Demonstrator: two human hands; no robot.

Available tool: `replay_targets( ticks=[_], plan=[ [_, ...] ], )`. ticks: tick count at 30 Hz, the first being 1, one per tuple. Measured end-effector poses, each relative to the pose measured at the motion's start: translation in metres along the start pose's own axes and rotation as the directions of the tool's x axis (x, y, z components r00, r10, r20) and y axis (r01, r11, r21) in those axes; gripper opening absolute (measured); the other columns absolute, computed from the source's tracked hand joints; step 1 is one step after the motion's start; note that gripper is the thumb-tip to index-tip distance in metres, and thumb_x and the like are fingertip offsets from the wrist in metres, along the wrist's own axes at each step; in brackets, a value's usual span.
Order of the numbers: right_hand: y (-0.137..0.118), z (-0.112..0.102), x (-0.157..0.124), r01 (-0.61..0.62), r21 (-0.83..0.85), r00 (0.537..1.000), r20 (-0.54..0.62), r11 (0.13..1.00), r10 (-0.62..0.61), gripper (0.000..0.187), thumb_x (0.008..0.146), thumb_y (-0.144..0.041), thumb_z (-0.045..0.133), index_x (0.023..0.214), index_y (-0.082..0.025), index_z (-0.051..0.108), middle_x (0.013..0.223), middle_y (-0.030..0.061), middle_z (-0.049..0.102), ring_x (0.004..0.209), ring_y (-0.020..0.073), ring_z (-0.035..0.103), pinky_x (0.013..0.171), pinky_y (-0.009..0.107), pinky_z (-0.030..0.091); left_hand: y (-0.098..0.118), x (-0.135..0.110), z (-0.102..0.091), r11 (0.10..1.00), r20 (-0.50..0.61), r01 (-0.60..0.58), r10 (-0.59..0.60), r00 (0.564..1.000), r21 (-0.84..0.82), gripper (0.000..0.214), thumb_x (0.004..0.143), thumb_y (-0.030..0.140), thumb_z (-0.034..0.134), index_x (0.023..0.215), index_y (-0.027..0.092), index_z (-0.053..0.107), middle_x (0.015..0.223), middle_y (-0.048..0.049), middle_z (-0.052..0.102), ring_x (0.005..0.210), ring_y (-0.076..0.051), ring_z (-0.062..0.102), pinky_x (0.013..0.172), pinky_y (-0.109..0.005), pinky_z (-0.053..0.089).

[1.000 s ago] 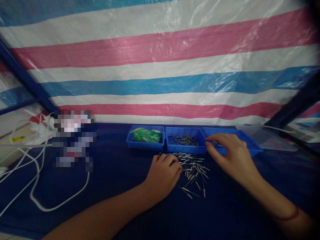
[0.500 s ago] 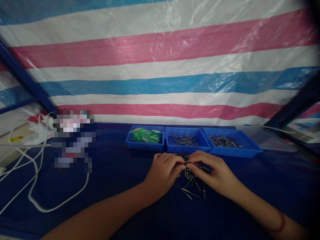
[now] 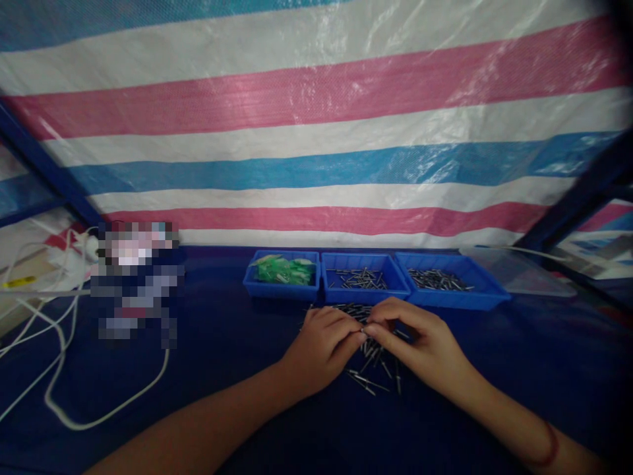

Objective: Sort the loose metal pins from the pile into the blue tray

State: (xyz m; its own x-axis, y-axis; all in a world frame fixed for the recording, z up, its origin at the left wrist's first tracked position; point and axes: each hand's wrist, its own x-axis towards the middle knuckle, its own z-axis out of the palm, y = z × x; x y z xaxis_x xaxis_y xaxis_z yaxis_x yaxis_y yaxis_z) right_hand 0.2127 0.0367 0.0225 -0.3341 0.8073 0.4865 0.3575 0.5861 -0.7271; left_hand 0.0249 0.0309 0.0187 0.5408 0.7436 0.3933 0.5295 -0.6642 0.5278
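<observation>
My left hand [image 3: 324, 343] and my right hand [image 3: 415, 333] meet fingertip to fingertip above a loose pile of thin metal pop rivets [image 3: 370, 359]. Thumb and forefinger of each hand are pinched together. A small glint of metal shows between them, apparently a rivet, mostly covered by the fingers. Just behind the hands stand a blue bin [image 3: 366, 294] with some rivets in it and, to its right, another blue bin [image 3: 487, 290] holding more rivets. A third blue bin [image 3: 281, 291] on the left holds green plastic packets [image 3: 284, 270].
A clear plastic sheet [image 3: 534, 274] lies right of the bins. White cables [image 3: 99, 419] loop over the dark blue tabletop [image 3: 212, 316] at the left, near a blurred-out patch [image 3: 141, 290]. A striped tarp [image 3: 316, 158] hangs behind, between dark blue frame posts.
The view has turned slightly, so bins and cables sit a little further left. My hands stay pinched together over the pile, with the fingers shifting only slightly.
</observation>
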Motion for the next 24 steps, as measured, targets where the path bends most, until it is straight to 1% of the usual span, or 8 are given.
replay_targets(
  ticks=[2, 5, 11, 14, 17, 20, 24],
  plan=[
    [-0.0008, 0.0001, -0.0005, -0.001, 0.007, 1.0, -0.002, 1.0, 0.001, 0.01, 0.085, -0.026, 0.059, 0.077, -0.02, 0.059, 0.076, 0.0026, 0.06, 0.072, 0.016, 0.057, 0.065, 0.029, 0.045, 0.0001, -0.0001, 0.0005, 1.0, -0.002, -0.009, 0.009, 1.0, 0.001, 0.016, 0.094, 0.025, 0.045, 0.093, 0.018, 0.06, 0.095, -0.0032, 0.066, 0.094, -0.017, 0.057, 0.082, -0.031, 0.036],
    [-0.0019, 0.0002, -0.0012, 0.006, 0.02, 1.0, 0.0, 1.0, -0.006, 0.008, 0.085, -0.025, 0.059, 0.079, -0.02, 0.06, 0.078, 0.0029, 0.062, 0.074, 0.0165, 0.058, 0.068, 0.029, 0.045, -0.0003, -0.0001, 0.002, 1.0, -0.033, 0.005, -0.006, 0.999, -0.014, 0.013, 0.092, 0.025, 0.049, 0.093, 0.018, 0.06, 0.096, -0.0036, 0.066, 0.094, -0.017, 0.057, 0.082, -0.03, 0.037],
    [-0.0015, -0.0008, -0.0011, 0.013, 0.019, 1.0, 0.013, 1.0, -0.013, 0.006, 0.086, -0.024, 0.057, 0.084, -0.021, 0.062, 0.082, 0.0032, 0.062, 0.077, 0.0167, 0.058, 0.07, 0.03, 0.046, -0.0037, 0.0011, 0.0044, 0.992, -0.134, 0.087, -0.099, 0.986, -0.089, 0.008, 0.088, 0.024, 0.058, 0.09, 0.018, 0.062, 0.092, -0.0035, 0.066, 0.09, -0.017, 0.059, 0.08, -0.029, 0.04],
    [0.0015, -0.0016, -0.0001, -0.002, 0.003, 1.0, 0.015, 1.0, 0.002, 0.006, 0.087, -0.024, 0.056, 0.085, -0.021, 0.061, 0.08, 0.0031, 0.061, 0.074, 0.016, 0.057, 0.068, 0.029, 0.045, -0.0052, 0.0017, 0.0038, 0.983, -0.169, 0.12, -0.142, 0.975, -0.138, 0.007, 0.085, 0.024, 0.061, 0.086, 0.017, 0.062, 0.088, -0.0035, 0.065, 0.087, -0.017, 0.059, 0.077, -0.028, 0.042],
    [0.0051, -0.0025, 0.0009, -0.028, -0.024, 0.999, 0.026, 0.999, 0.029, 0.007, 0.087, -0.025, 0.054, 0.087, -0.021, 0.06, 0.078, 0.0027, 0.059, 0.069, 0.0148, 0.055, 0.063, 0.028, 0.044, -0.0052, 0.0021, 0.0022, 0.977, -0.189, 0.118, -0.152, 0.97, -0.18, 0.007, 0.085, 0.024, 0.061, 0.085, 0.017, 0.062, 0.087, -0.0035, 0.064, 0.087, -0.017, 0.06, 0.078, -0.027, 0.042],
    [0.006, -0.0032, 0.0016, -0.022, -0.047, 0.998, 0.065, 0.999, 0.025, 0.008, 0.088, -0.023, 0.052, 0.088, -0.02, 0.059, 0.079, 0.003, 0.059, 0.067, 0.0143, 0.054, 0.06, 0.027, 0.043, -0.0042, 0.0026, 0.001, 0.973, -0.212, 0.115, -0.157, 0.965, -0.2, 0.007, 0.085, 0.024, 0.061, 0.085, 0.017, 0.062, 0.087, -0.0036, 0.064, 0.087, -0.017, 0.06, 0.079, -0.028, 0.043],
    [0.0027, -0.0025, 0.0025, 0.056, -0.07, 0.985, 0.167, 0.996, -0.043, 0.009, 0.088, -0.017, 0.05, 0.087, -0.02, 0.058, 0.079, 0.0027, 0.059, 0.07, 0.0136, 0.054, 0.064, 0.027, 0.044, -0.0032, 0.0028, 0.0016, 0.975, -0.228, 0.119, -0.161, 0.96, -0.187, 0.005, 0.084, 0.022, 0.061, 0.083, 0.017, 0.061, 0.086, -0.0035, 0.065, 0.085, -0.017, 0.06, 0.079, -0.029, 0.042]
  ],
)
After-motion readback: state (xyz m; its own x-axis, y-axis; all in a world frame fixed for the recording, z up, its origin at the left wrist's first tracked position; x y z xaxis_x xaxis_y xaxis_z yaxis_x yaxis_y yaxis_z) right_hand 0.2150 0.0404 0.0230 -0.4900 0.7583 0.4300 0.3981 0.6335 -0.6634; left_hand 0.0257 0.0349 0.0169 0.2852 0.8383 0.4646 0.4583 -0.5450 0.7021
